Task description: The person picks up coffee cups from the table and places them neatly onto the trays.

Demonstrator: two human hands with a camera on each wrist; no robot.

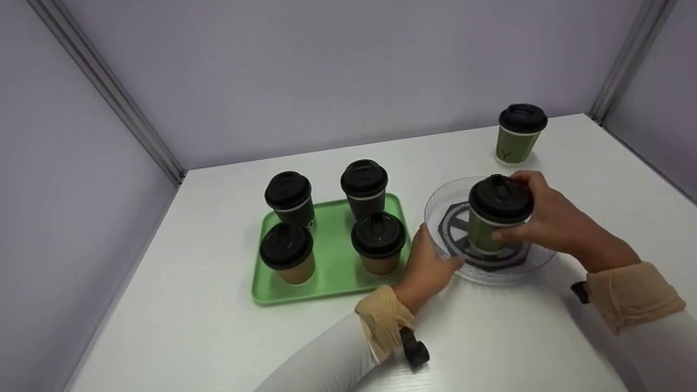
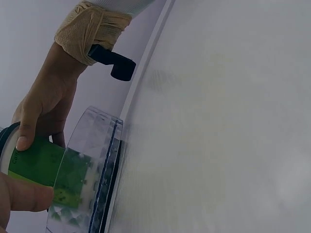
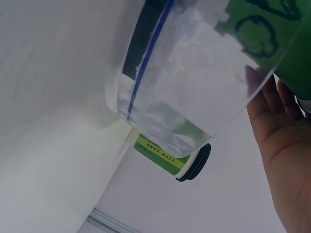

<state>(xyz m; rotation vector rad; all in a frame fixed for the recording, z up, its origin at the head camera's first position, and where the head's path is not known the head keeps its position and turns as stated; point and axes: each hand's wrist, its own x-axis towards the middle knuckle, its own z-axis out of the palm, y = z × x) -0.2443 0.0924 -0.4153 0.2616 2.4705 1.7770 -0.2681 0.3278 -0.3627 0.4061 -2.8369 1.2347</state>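
Observation:
My right hand (image 1: 561,223) holds a green paper coffee cup (image 1: 484,234) with a black lid, thumb on the near side and fingers behind. Upright, the cup stands within the walls of a clear round dish (image 1: 503,279), over a dark wheel-like pattern. The left hand (image 1: 427,269) grips the dish's left side, its thumb over the near rim. In the left wrist view, the green cup (image 2: 36,162) shows partly through the clear wall (image 2: 90,128). The right hand's fingers (image 3: 274,99) reach around the cup in the right wrist view.
Left of the dish is a green tray (image 1: 332,250). On it stand two dark cups (image 1: 366,188) at the back and two brown cups (image 1: 294,269) in front, all black-lidded. Another green cup (image 1: 514,144) stands behind the dish. Walls (image 1: 348,71) border the white table (image 1: 179,283).

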